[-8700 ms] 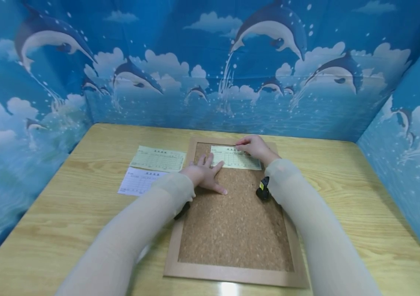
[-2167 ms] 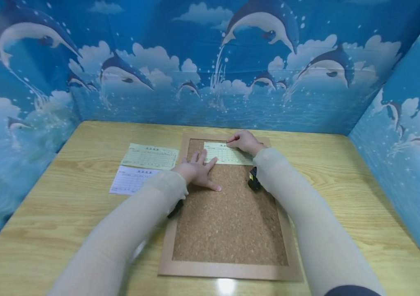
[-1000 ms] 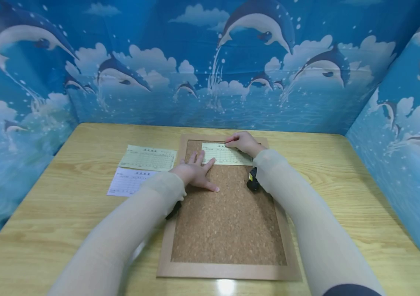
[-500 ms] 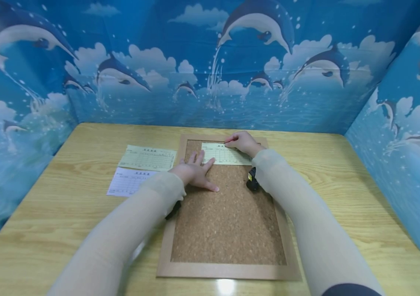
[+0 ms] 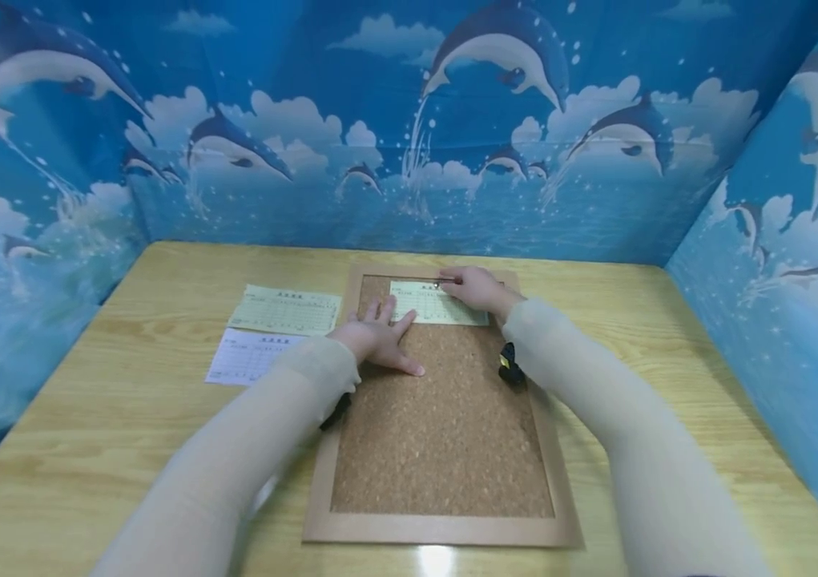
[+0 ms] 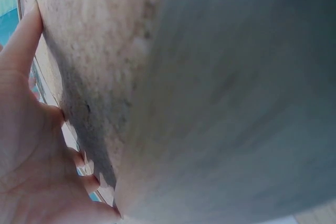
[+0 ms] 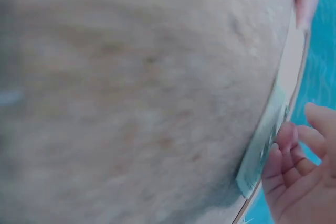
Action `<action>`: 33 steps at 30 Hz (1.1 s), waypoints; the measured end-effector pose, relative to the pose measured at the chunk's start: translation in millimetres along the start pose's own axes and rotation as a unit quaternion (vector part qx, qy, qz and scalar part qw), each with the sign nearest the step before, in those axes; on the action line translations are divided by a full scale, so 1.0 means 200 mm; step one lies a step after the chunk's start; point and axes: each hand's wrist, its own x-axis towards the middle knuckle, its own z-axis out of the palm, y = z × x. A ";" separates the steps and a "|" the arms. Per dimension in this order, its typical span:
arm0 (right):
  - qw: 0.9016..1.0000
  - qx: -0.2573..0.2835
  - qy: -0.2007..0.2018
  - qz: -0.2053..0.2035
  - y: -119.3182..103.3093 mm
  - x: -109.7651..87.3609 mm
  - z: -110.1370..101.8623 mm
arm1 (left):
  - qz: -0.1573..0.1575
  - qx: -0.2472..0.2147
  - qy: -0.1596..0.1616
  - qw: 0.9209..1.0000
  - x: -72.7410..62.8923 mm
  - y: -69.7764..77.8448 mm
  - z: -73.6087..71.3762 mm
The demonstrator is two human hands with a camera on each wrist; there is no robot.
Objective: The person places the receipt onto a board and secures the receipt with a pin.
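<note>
A framed cork board (image 5: 445, 433) lies on the table with a pale green printed slip (image 5: 426, 308) near its far edge. My left hand (image 5: 380, 340) rests flat and spread on the board's left side, its fingertips touching the slip's left end. At the slip's top edge is my right hand (image 5: 477, 288), thumb and forefinger apart. A tiny shiny dot, perhaps a pin head (image 5: 437, 284), shows just off its fingertips. In the right wrist view, the right fingers (image 7: 273, 171) are bent beside the green slip (image 7: 262, 145); I see nothing clearly held.
Left of the board lie another green slip (image 5: 286, 310) and a white printed slip (image 5: 250, 357), partly under the left sleeve. The wooden table (image 5: 127, 401) is bounded by a blue dolphin-print backdrop (image 5: 271, 200) behind and at both sides.
The right hand, pinching at the slip's top edge before, has spread its thumb and forefinger and dropped slightly nearer, exposing the shiny dot. The left hand stays in place.
</note>
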 end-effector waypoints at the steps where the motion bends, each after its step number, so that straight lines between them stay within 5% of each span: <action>1: 1.000 -0.023 -0.011 -0.005 0.00 -0.01 0.01 | -0.001 0.001 -0.002 1.000 0.00 0.00 0.00; 9: 0.992 -0.110 -0.056 -0.002 -0.03 -0.05 0.04 | -0.001 0.004 0.000 1.000 -0.01 0.01 0.00; 33: 0.988 -0.141 -0.054 -0.021 -0.02 -0.04 0.06 | -0.005 0.016 -0.003 1.000 0.00 0.01 0.00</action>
